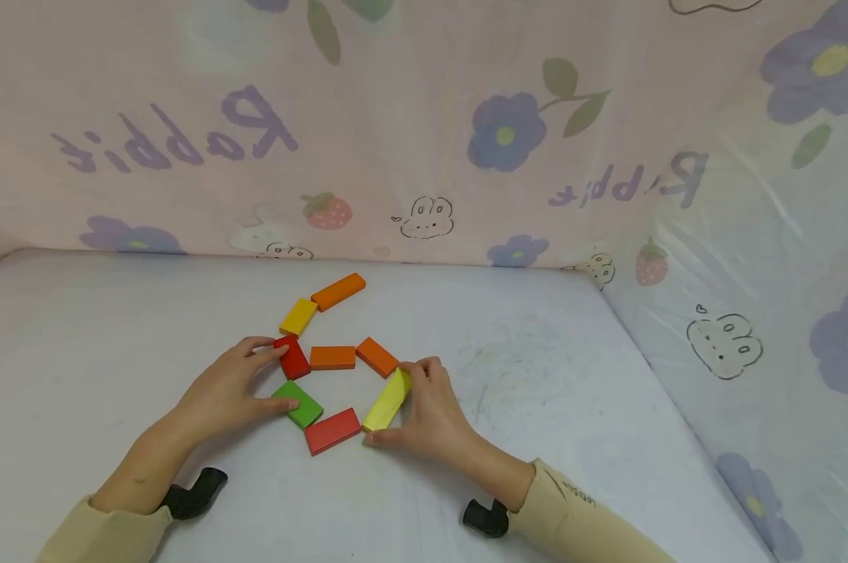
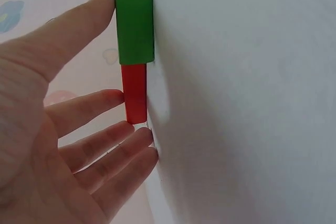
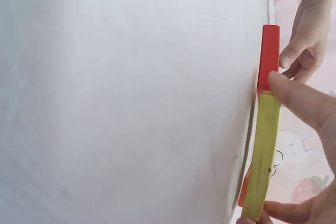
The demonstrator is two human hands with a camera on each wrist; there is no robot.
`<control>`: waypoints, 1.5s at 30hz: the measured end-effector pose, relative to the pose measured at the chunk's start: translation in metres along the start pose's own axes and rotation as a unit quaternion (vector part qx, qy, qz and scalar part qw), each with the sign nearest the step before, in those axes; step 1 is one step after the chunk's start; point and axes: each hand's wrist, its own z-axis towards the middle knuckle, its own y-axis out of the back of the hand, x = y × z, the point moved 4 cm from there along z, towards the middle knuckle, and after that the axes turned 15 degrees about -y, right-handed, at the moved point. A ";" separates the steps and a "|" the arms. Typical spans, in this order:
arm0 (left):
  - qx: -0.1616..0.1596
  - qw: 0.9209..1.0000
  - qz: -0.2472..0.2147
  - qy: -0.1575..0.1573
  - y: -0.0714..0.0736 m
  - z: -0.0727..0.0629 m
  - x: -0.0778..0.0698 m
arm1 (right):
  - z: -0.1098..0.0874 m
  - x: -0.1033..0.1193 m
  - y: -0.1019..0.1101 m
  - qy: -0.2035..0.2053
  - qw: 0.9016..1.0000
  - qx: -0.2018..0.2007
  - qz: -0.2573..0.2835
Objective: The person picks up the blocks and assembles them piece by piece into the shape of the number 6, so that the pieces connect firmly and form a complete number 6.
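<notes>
Wooden blocks form a 6-like curve on the white surface. My left hand point(image 1: 228, 391) is at its left side, thumb touching the green block point(image 1: 301, 407) and a fingertip on the dark red block point(image 1: 293, 358). In the left wrist view its fingers point(image 2: 94, 106) look fairly straight. On the right, my right hand point(image 1: 434, 410) pinches the yellow block point(image 1: 387, 400) by its ends, thumb at the near end. A light red block point(image 1: 333, 432) lies between the green and yellow ones. Beyond the yellow block sit a slanted orange block point(image 1: 378, 357) and a level orange block point(image 1: 332, 358).
Farther back, a golden-yellow block point(image 1: 299, 317) and another orange block point(image 1: 339, 292) continue the curve. A printed rabbit-and-flower sheet point(image 1: 424, 148) rises behind the white surface point(image 1: 537, 469) and along its right. Black wrist pieces point(image 1: 195, 494) stick out by both sleeves.
</notes>
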 end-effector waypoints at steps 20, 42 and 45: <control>0.006 1.000 0.000 0.008 0.001 0.001 -0.002 | 0.003 -0.002 -0.004 0.000 1.000 0.027 -0.008; 0.007 1.000 0.006 0.010 0.001 0.001 0.000 | -0.001 0.024 -0.011 0.175 0.982 0.073 -0.009; 0.004 1.000 0.005 0.009 0.001 0.001 0.000 | -0.001 0.026 -0.012 0.184 0.980 0.070 -0.018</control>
